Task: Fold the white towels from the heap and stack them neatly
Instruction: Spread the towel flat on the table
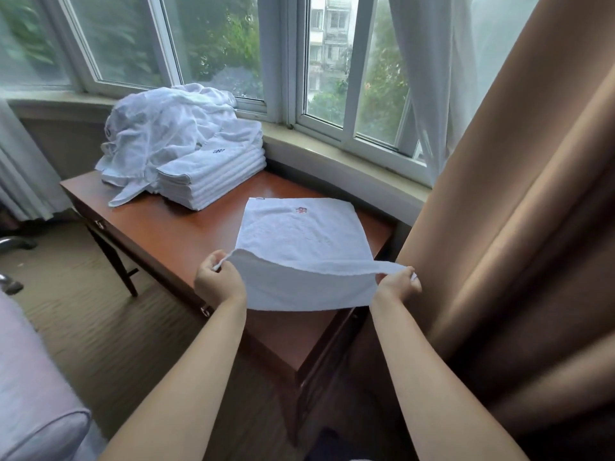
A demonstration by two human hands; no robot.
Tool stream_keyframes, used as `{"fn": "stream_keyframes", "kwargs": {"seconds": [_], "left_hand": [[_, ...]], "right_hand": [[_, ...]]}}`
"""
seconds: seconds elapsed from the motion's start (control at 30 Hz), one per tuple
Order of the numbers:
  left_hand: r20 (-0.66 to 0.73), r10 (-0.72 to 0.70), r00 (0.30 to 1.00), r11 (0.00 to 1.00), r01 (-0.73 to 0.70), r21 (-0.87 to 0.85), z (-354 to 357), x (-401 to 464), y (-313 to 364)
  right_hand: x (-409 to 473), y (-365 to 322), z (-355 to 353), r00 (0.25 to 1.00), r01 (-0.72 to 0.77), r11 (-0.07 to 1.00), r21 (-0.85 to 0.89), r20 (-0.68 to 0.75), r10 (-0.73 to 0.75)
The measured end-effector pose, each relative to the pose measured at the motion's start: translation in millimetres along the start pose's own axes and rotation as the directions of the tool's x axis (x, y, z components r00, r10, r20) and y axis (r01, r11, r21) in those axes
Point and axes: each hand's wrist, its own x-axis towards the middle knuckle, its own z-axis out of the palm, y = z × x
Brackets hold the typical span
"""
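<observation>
left hand (pixel 218 281) and right hand (pixel 399 282) pinching near corners of white towel (pixel 299 241), lifting edge taut for fold; far half lying on table (pixel 186 227), beside folded stack (pixel 213 171) and heap (pixel 159 131).

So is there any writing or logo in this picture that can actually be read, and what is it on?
None can be read.
Red mark near the far edge of the spread towel: embroidered emblem, too small to read.
Dark mark on the top towel of the folded stack: blurred, unreadable.
Dark mark on the heap, at its left edge: partly hidden, unreadable.
</observation>
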Motion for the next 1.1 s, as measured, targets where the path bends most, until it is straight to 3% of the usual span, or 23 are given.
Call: {"fn": "stream_keyframes", "kwargs": {"seconds": [0.13,0.33,0.57,0.73,0.9,1.1], "left_hand": [[0.047,0.06,0.997,0.994,-0.063,0.084,29.9,21.3,-3.6],[0.105,0.152,0.983,0.969,-0.169,0.178,116.2,76.3,9.0],[0.058,0.082,0.995,0.945,-0.096,0.313,236.0,145.6,13.9],[0.032,-0.003,0.999,0.856,-0.014,0.516,306.6,203.4,-4.9],[0.064,-0.108,0.992,0.703,0.031,0.71,351.0,235.3,-41.2],[-0.072,-0.045,0.996,0.711,0.083,0.698,380.0,258.7,-66.6]], "right_hand": [[22.0,12.9,30.2,1.0,0.021,0.991,-0.132,0.0,-0.021],[70.0,24.4,122.9,0.995,-0.032,0.989,-0.146,0.089,0.045],[151.4,33.7,250.3,0.993,-0.11,0.981,-0.159,0.016,0.114],[212.3,67.1,323.7,0.989,-0.144,0.955,-0.26,-0.018,0.145],[262.4,113.5,351.5,0.968,-0.209,0.896,-0.392,0.047,0.247],[296.2,147.9,358.9,0.989,-0.117,0.839,-0.531,0.017,0.148]]}}
